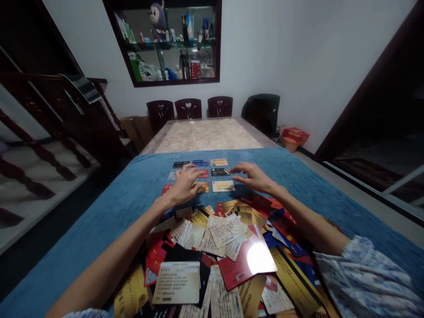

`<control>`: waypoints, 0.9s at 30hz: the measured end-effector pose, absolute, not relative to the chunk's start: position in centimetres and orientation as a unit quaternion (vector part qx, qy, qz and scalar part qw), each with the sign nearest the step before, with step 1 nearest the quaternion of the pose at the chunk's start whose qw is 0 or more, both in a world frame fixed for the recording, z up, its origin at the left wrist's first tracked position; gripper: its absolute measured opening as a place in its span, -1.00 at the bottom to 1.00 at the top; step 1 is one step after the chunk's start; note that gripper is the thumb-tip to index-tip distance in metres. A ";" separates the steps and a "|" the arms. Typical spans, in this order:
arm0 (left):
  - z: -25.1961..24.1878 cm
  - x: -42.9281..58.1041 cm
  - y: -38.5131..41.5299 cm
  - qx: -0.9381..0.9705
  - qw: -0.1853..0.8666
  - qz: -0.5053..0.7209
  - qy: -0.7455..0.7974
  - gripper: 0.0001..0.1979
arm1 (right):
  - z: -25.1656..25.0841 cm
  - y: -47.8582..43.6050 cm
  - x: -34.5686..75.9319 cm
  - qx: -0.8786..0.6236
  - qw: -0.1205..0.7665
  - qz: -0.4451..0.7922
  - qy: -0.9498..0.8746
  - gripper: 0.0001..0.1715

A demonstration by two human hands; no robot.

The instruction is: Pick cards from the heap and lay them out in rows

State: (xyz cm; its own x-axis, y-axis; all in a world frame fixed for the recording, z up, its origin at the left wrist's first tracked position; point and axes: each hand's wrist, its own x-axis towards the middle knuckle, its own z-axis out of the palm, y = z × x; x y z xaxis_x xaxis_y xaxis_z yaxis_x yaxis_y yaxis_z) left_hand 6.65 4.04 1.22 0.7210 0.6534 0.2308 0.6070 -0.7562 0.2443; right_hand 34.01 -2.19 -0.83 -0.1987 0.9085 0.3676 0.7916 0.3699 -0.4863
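Where the card pile (228,260) crowds the blue cloth (99,221), both open hands, left (183,185) and right (253,176), over laid-out cards (212,174).

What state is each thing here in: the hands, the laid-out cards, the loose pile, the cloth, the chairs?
left hand: palm down, fingers resting on the laid-out cards
right hand: open, hovering beside the grid, holding nothing
laid-out cards: flat, in neat rows
card pile: loose, overlapping, unsorted
blue cloth: spread flat over the near table end
chairs: pushed in at the far end
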 end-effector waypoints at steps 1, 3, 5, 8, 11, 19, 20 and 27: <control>1.3 6.5 3.7 0.925 0.077 0.153 0.339 -0.64 | -0.2 -2.5 33.6 -0.542 0.307 0.090 -0.777 -0.80; 1.5 6.2 2.9 0.927 0.080 0.152 0.332 -0.66 | 1.0 -3.1 32.8 -0.521 0.310 0.088 -0.790 -0.83; 1.6 6.2 2.1 0.931 0.086 0.149 0.320 -0.70 | 1.8 -3.8 31.9 -0.500 0.304 0.094 -0.806 -0.83; 1.5 6.6 0.9 0.941 0.099 0.138 0.292 -0.72 | 2.3 -4.9 30.9 -0.480 0.282 0.109 -0.823 -0.80; 1.2 7.2 -0.6 0.952 0.109 0.122 0.257 -0.71 | 2.3 -5.8 30.5 -0.475 0.261 0.122 -0.832 -0.81; 1.2 7.3 -3.8 0.968 0.143 0.043 0.202 -0.79 | 1.4 -6.8 30.7 -0.458 0.245 0.142 -0.842 -0.88; 1.4 7.1 -4.0 0.968 0.148 0.033 0.200 -0.76 | 1.3 -6.9 30.8 -0.458 0.245 0.143 -0.842 -0.89; 2.1 6.2 -4.7 0.969 0.159 0.007 0.190 -0.57 | 1.8 -7.8 30.8 -0.457 0.212 0.159 -0.849 -0.88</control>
State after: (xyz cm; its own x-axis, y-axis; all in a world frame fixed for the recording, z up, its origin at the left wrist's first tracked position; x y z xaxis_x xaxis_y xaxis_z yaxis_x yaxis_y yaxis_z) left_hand 6.22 -4.72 2.10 0.9274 0.3711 -0.0470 0.3666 -0.8768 0.3112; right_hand 30.77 -7.84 1.84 -0.4927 0.8431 0.2153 0.7085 0.5323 -0.4633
